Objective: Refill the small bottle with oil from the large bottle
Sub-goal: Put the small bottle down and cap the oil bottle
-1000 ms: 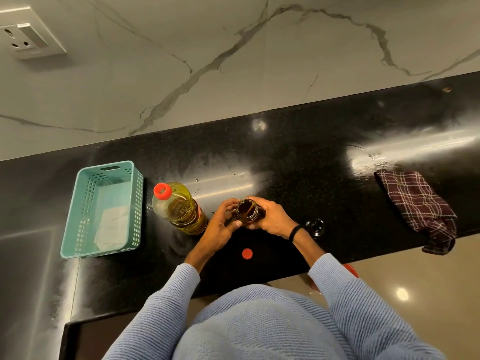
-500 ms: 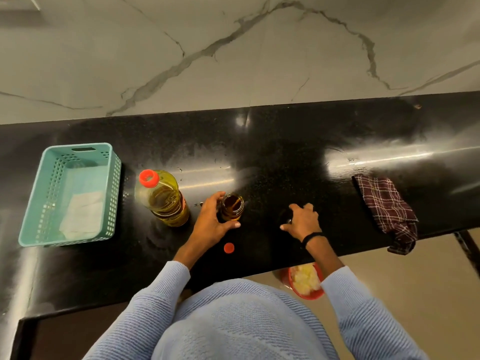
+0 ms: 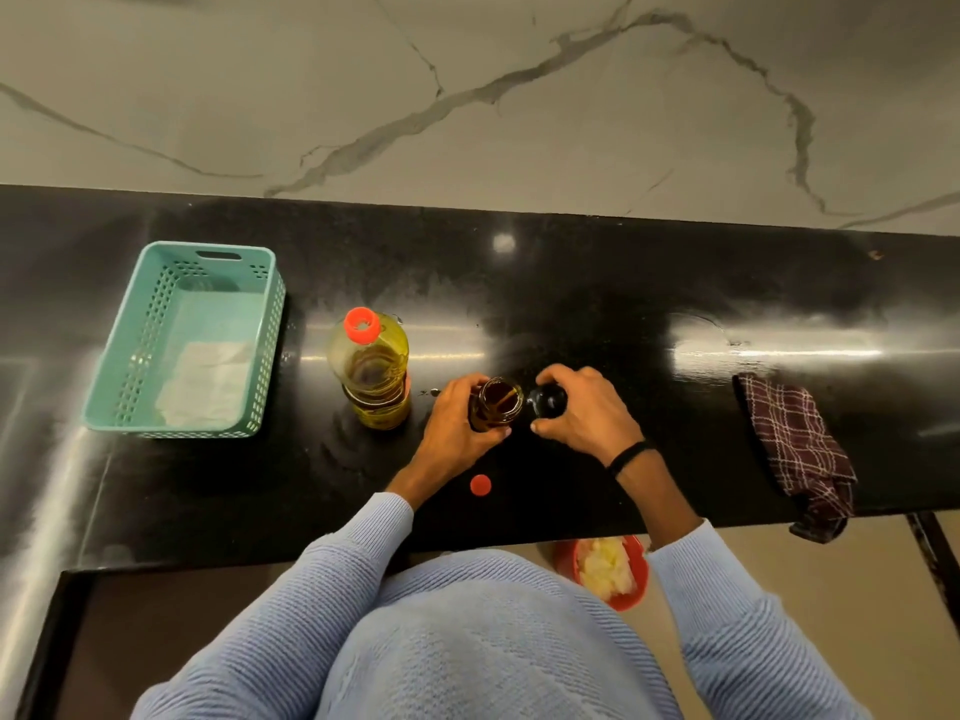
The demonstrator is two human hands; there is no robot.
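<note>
The small brown bottle (image 3: 497,402) stands upright on the black counter (image 3: 597,283), its mouth open and dark oil inside. My left hand (image 3: 453,428) is wrapped around its left side. My right hand (image 3: 582,413) holds a black cap (image 3: 548,400) just right of the bottle's mouth, close to it. The large bottle (image 3: 371,371) of yellow oil stands upright to the left, with an orange-red ring at its neck. A small red cap (image 3: 480,484) lies on the counter in front of my hands.
A teal perforated basket (image 3: 150,324) with a white cloth inside stands at the left. A checked dark-red cloth (image 3: 795,444) hangs over the counter's front edge at the right. Below the counter, a red bowl (image 3: 636,584) of pale food sits by my right sleeve.
My right hand went away to the right, picked up the black cap and has come back beside the small bottle's mouth. My left hand has stayed on the bottle.
</note>
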